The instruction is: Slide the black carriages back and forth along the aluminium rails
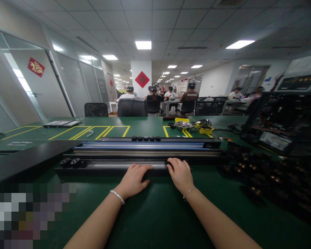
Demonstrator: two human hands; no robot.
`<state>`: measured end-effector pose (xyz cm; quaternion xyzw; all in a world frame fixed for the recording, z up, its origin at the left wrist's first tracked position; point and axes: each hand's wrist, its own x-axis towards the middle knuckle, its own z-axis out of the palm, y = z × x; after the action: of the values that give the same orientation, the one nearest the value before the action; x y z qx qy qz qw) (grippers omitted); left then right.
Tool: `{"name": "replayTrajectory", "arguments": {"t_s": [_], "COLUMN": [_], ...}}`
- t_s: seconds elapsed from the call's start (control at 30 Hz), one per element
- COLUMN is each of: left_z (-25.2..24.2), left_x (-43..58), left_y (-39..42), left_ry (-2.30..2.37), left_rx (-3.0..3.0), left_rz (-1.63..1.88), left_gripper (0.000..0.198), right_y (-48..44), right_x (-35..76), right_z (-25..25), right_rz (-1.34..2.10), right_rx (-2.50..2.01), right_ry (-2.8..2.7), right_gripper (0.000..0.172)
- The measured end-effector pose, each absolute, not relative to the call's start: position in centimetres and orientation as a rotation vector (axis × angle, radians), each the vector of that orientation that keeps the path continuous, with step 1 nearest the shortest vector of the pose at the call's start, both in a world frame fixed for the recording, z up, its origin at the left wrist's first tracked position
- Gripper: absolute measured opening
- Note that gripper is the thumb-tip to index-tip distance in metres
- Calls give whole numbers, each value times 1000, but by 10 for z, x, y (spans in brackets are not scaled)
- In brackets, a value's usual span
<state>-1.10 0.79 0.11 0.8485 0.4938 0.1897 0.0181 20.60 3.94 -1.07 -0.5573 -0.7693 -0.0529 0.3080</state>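
Note:
Both hands rest on the near edge of a long black and silver rail assembly (145, 152) lying across the green table (155, 214). My left hand (133, 180) lies palm down with its fingers curled over the near rail. My right hand (180, 173) sits just to the right, fingers bent over the rail by a small black knob (169, 163). Whether either hand grips the rail is unclear. Each wrist wears a thin bracelet. Black round knobs (145, 138) sit in a row on the far rail, and two more (70, 162) at the near left end.
A black panel (28, 160) lies at the left. Dark electronic parts (269, 176) and an open machine (285, 121) crowd the right. A metal bowl (183, 124), yellow trays and cables lie at the far side. Office chairs and seated people are beyond the table.

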Motion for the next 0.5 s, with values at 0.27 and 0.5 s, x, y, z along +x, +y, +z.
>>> {"name": "replayTrajectory", "arguments": {"t_s": [0.27, 0.5], "left_z": [1, 1], "left_x": [-11, -11], "left_y": [8, 8], "left_ry": [1530, 1530], "left_rx": [2630, 2638], "left_rz": [579, 581], "left_gripper": [51, 51], "right_y": [42, 41], "right_x": [209, 210], "right_z": [-10, -12], "right_rz": [-175, -147], "right_rx": [-1469, -1496], "right_ry": [-2018, -1968], "right_gripper": [23, 22]}}
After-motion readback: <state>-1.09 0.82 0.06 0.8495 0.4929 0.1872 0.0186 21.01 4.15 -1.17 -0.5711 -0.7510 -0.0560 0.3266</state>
